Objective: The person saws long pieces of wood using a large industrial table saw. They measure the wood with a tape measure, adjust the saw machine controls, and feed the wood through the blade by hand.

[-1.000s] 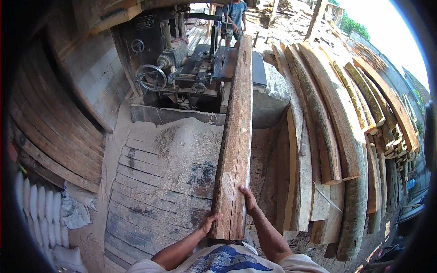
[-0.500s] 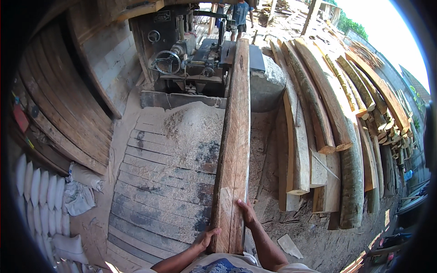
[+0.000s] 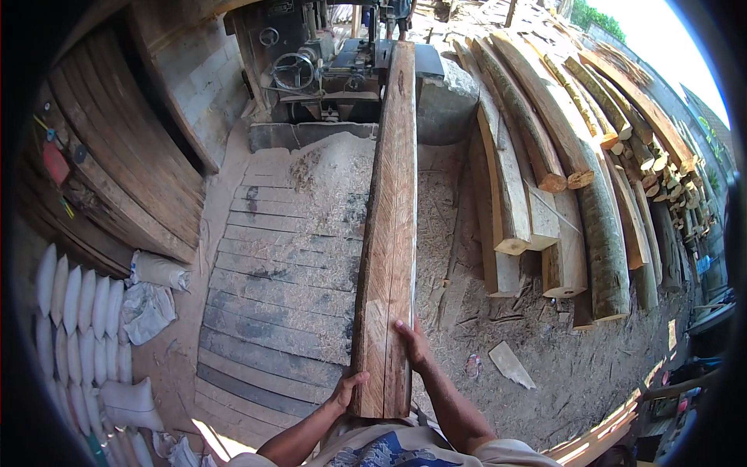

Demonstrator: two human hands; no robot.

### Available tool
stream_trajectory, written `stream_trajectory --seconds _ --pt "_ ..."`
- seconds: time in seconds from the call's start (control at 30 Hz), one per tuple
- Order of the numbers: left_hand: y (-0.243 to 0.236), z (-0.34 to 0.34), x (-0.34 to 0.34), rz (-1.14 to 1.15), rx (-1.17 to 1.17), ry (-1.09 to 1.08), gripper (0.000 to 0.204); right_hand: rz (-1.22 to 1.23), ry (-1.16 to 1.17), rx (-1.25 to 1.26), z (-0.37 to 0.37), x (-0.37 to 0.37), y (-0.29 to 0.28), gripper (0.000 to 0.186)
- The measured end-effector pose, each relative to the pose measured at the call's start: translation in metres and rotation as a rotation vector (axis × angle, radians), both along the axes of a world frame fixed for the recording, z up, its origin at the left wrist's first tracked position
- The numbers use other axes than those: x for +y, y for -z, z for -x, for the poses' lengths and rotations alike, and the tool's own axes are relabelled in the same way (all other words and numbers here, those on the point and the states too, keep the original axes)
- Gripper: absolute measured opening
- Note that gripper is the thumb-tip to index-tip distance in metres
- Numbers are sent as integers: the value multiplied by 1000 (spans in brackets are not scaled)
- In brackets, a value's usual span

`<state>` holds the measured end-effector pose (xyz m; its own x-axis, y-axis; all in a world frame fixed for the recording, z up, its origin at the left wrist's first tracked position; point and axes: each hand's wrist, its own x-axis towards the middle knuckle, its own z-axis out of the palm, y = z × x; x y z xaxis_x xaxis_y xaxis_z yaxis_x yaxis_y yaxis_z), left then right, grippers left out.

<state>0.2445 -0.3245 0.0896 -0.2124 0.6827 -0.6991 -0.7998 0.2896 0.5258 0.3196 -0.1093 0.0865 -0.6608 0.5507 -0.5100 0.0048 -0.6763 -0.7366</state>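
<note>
A long squared wooden beam [image 3: 389, 233] stretches from my waist away toward a dark sawing machine [image 3: 334, 70]. My left hand [image 3: 348, 389] grips its left edge near the close end, thumb on the top face. Slightly farther along, my right hand [image 3: 412, 344] holds the right edge, its thumb also on top. The fingers of both hands are partly hidden by the beam's sides. A lengthwise dark line runs down the top face. At its far end the beam overlaps the machine's dark table [image 3: 429, 61]; whether it rests there I cannot tell.
Sawdust [image 3: 334, 167] is heaped on the slatted wooden floor [image 3: 257, 300]. Logs and squared timbers [image 3: 510, 179] are stacked on the right. Stuffed white sacks [image 3: 82, 303] and leaning planks [image 3: 124, 148] stand left. A person [image 3: 403, 17] is partly visible beyond the machine.
The floor, log stack and machine now sit higher in view, and the stack's near ends are farther from me. Both hands keep their hold on the beam.
</note>
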Motion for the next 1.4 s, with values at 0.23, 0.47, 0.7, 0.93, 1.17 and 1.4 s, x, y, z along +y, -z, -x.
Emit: stream_trajectory --seconds 0.23,0.47,0.7,0.93,1.17,1.4 --pt "-7 -46 -40 -19 223 7 74 14 -45 31 -38 -38 -23 79" --pt "-20 -72 -75 -47 485 78 80 -63 -94 -37 -74 -72 -27 77" --pt "-10 -62 -72 -21 371 80 77 -9 -103 -56 -60 -69 -23 83" --pt "6 -28 -53 -4 291 111 69 -19 -72 -57 -31 -46 -3 83" --pt "-9 -5 -32 3 291 119 69 -19 -82 -83 -7 -29 -18 81" --pt "-5 14 -13 -48 262 72 72 0 -77 -106 16 -11 -30 81"
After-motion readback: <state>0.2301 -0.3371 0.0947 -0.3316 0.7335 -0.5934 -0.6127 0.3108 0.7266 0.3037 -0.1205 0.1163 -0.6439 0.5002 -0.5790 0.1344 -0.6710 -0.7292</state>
